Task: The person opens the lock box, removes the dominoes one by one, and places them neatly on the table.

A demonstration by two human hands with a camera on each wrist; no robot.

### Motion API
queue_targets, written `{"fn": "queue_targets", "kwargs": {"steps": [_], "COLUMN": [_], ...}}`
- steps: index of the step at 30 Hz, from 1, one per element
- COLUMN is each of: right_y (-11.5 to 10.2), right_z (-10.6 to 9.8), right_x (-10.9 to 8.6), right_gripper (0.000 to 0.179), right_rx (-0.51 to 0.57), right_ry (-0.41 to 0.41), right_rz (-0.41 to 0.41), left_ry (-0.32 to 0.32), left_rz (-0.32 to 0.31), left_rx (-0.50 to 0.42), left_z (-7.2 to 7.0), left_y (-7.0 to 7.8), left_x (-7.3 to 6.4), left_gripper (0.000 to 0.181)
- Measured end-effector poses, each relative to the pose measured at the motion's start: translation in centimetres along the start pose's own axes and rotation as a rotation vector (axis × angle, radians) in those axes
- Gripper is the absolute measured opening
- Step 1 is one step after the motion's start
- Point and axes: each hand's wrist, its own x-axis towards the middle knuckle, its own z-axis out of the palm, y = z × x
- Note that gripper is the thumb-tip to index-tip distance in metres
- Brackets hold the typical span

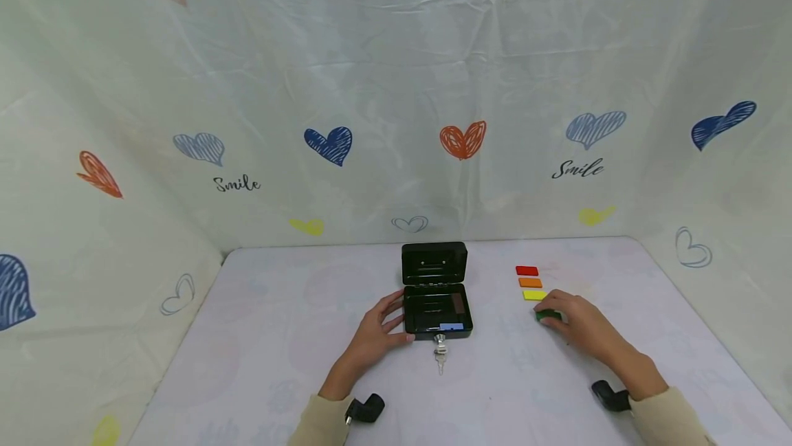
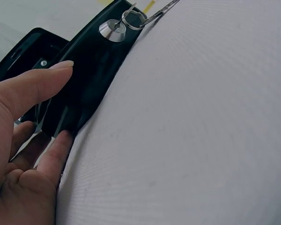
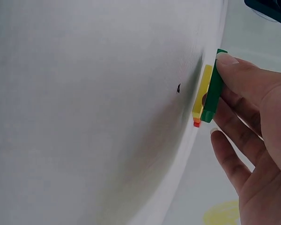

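A black cash box [image 1: 437,312] stands with its lid [image 1: 434,262] up and back. A key sits in its front lock [image 2: 113,31], and a ring with a second key [image 1: 441,357] hangs from it. My left hand [image 1: 379,329] holds the box at its front left corner, thumb on the front wall and fingers along the left side. Inside, near the front, lies a blue block [image 1: 451,326]. My right hand [image 1: 578,322] pinches a green block [image 3: 213,89] between thumb and fingers, just in front of the yellow block [image 1: 534,295].
Beyond the yellow block, an orange block [image 1: 530,282] and a red block [image 1: 526,271] lie in a row on the white table [image 1: 297,295]. White sheeting with printed hearts [image 1: 328,146] rises behind the table and at both sides. Each wrist bears a black camera [image 1: 366,407].
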Motion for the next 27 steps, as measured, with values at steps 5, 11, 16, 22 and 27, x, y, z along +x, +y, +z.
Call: {"fn": "queue_targets", "kwargs": {"steps": [5, 11, 16, 22, 27], "right_y": [-0.1, 0.1, 0.1, 0.0, 0.1], "right_z": [0.1, 0.3, 0.3, 0.2, 0.5], "right_x": [0.5, 1.1, 1.4, 1.8, 2.0], "right_gripper": [0.028, 0.028, 0.028, 0.027, 0.028], "right_rx": [-0.004, -0.022, -0.022, -0.025, -0.038], "right_ry": [0.013, 0.037, 0.010, -0.035, -0.032], "right_rz": [-0.034, -0.083, -0.072, -0.047, -0.048], "left_ry": [0.000, 0.001, -0.001, -0.001, 0.001], "left_rz": [0.000, -0.001, 0.000, -0.005, -0.007], "left_rx": [-0.007, -0.004, -0.012, -0.019, -0.013], "left_z": [-0.1, -0.1, -0.1, -0.1, -0.1], "left_y": [-0.1, -0.1, -0.2, -0.2, -0.2], "left_x": [0.1, 0.2, 0.2, 0.2, 0.2], "left_gripper": [0.086, 0.085, 0.085, 0.085, 0.085]}}
